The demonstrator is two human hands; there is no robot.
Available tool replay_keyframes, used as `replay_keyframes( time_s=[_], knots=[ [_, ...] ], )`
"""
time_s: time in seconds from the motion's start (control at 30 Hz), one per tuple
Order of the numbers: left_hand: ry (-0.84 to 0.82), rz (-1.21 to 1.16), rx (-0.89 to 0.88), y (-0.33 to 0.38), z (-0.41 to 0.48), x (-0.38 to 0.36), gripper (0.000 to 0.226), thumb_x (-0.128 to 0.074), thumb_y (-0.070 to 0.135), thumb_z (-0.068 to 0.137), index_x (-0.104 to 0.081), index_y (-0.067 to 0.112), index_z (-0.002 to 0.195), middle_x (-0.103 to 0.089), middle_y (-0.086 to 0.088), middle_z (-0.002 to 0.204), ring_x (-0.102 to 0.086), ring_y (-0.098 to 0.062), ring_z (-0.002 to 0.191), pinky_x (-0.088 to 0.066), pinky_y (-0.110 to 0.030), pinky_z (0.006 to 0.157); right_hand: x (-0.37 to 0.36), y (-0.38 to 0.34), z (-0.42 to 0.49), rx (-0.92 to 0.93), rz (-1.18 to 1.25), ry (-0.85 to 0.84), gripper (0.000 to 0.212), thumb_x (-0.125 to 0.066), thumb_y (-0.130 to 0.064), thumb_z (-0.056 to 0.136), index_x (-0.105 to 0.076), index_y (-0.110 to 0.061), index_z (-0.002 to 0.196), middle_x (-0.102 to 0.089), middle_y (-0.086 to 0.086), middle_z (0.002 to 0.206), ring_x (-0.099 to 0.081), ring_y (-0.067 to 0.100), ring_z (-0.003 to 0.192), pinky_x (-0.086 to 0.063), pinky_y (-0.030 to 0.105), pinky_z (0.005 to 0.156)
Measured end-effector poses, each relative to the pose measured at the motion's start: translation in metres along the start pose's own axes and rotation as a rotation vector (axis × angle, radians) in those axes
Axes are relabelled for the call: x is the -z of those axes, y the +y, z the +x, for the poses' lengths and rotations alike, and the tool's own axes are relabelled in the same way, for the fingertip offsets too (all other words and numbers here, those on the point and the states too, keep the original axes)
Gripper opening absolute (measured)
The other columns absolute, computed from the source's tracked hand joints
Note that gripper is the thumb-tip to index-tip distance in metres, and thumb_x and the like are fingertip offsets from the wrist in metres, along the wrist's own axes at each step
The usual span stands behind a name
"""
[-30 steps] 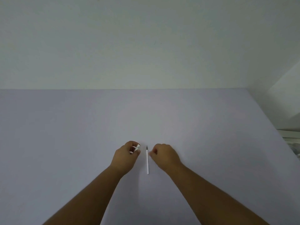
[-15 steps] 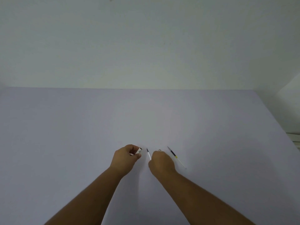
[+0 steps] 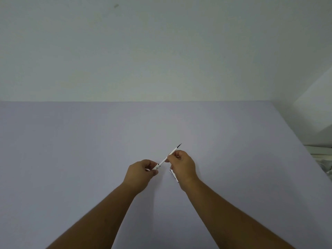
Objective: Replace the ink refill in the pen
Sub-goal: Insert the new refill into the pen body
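My left hand (image 3: 142,172) pinches a short white pen barrel (image 3: 156,167) just above the table. My right hand (image 3: 182,165) grips a thin white ink refill (image 3: 172,152) that slants up to the right, its dark tip (image 3: 179,145) pointing away from me. The refill's lower end meets the barrel's mouth at a dark ring. A second thin piece (image 3: 173,175), pale and partly clear, lies on the table and is mostly hidden under my right hand.
The work surface is a wide pale lilac table (image 3: 89,159) set against a plain wall (image 3: 161,51). Its right edge runs diagonally, with some white clutter (image 3: 321,159) beyond it.
My right hand picked the white refill up from the table between my hands and raised it slanting to the barrel. The other thin piece is now mostly covered by my right hand.
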State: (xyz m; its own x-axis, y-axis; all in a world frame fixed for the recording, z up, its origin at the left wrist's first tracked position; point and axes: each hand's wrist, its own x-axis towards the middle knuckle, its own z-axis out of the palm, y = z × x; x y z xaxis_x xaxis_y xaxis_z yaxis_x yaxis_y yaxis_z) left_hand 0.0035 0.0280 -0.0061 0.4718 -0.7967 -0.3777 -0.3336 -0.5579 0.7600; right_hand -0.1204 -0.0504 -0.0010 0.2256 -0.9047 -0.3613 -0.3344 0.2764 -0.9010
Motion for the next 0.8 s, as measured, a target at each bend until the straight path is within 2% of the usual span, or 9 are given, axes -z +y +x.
replay_keyframes(
  time_s=[0.13,0.2,0.27,0.37,0.43,0.53,0.67,0.8],
  knots=[
    [-0.002,-0.018,-0.040,0.008,-0.001,-0.003,0.008,-0.069,0.021,0.083,-0.067,0.029,0.083,-0.065,0.009,0.081,-0.057,-0.004,0.073,-0.041,-0.014,0.060,0.002,0.004,-0.004,-0.010,0.008,-0.120,0.008,-0.063,-0.022,0.077,-0.066,-0.018,0.071,-0.055,-0.004,0.059,-0.044,0.013,0.054,-0.038,0.025,0.050],
    [-0.006,-0.024,-0.055,0.012,-0.001,-0.005,0.006,-0.069,0.021,0.083,-0.068,0.027,0.085,-0.066,0.008,0.083,-0.058,-0.006,0.075,-0.042,-0.014,0.062,0.005,0.004,-0.005,-0.009,0.012,-0.137,0.011,-0.065,-0.028,0.078,-0.068,-0.021,0.070,-0.056,-0.008,0.063,-0.047,0.010,0.059,-0.041,0.023,0.055],
    [-0.010,-0.032,-0.059,0.015,-0.002,-0.005,0.007,-0.069,0.021,0.082,-0.070,0.024,0.089,-0.066,0.008,0.083,-0.058,-0.008,0.076,-0.042,-0.015,0.062,0.009,0.001,-0.002,-0.024,0.113,-0.071,0.014,-0.065,-0.031,0.080,-0.066,-0.025,0.068,-0.059,-0.010,0.065,-0.048,0.007,0.057,-0.041,0.022,0.055],
    [-0.020,-0.027,-0.065,0.018,-0.002,-0.007,0.009,-0.069,0.020,0.083,-0.071,0.025,0.089,-0.064,0.010,0.079,-0.056,-0.006,0.072,-0.040,-0.015,0.059,0.019,-0.005,0.004,0.009,0.158,-0.017,0.014,-0.063,-0.026,0.082,-0.063,-0.025,0.068,-0.063,-0.009,0.067,-0.046,0.004,0.054,-0.039,0.024,0.057],
    [-0.020,-0.019,-0.073,0.020,-0.002,-0.008,0.009,-0.068,0.020,0.083,-0.071,0.024,0.091,-0.063,0.012,0.078,-0.055,-0.005,0.071,-0.040,-0.015,0.059,0.024,-0.007,0.006,0.038,0.102,-0.064,0.013,-0.064,-0.026,0.082,-0.064,-0.022,0.070,-0.063,-0.009,0.067,-0.047,0.004,0.053,-0.039,0.023,0.058],
    [-0.017,-0.010,-0.083,0.023,-0.001,-0.011,0.010,-0.068,0.020,0.083,-0.070,0.022,0.092,-0.062,0.010,0.079,-0.054,-0.005,0.070,-0.041,-0.015,0.060,0.027,-0.007,0.007,0.045,0.030,-0.126,0.012,-0.067,-0.028,0.081,-0.066,-0.022,0.070,-0.063,-0.009,0.069,-0.053,0.006,0.062,-0.042,0.022,0.059],
    [-0.048,-0.043,-0.089,0.023,-0.001,-0.012,0.018,-0.069,0.019,0.082,-0.065,0.033,0.093,-0.062,0.005,0.080,-0.055,-0.010,0.070,-0.041,-0.017,0.058,0.032,-0.005,0.010,0.032,-0.014,-0.158,0.013,-0.068,-0.030,0.080,-0.067,-0.023,0.069,-0.063,-0.006,0.070,-0.053,0.010,0.065,-0.044,0.024,0.060],
    [-0.103,-0.052,-0.069,0.023,-0.001,-0.014,0.018,-0.069,0.022,0.082,-0.063,0.037,0.090,-0.061,0.002,0.081,-0.054,-0.012,0.066,-0.046,-0.021,0.057,0.036,-0.005,0.013,0.036,-0.043,-0.204,0.011,-0.071,-0.030,0.079,-0.067,-0.026,0.069,-0.064,-0.010,0.070,-0.055,0.004,0.064,-0.041,0.020,0.060]
  ],
)
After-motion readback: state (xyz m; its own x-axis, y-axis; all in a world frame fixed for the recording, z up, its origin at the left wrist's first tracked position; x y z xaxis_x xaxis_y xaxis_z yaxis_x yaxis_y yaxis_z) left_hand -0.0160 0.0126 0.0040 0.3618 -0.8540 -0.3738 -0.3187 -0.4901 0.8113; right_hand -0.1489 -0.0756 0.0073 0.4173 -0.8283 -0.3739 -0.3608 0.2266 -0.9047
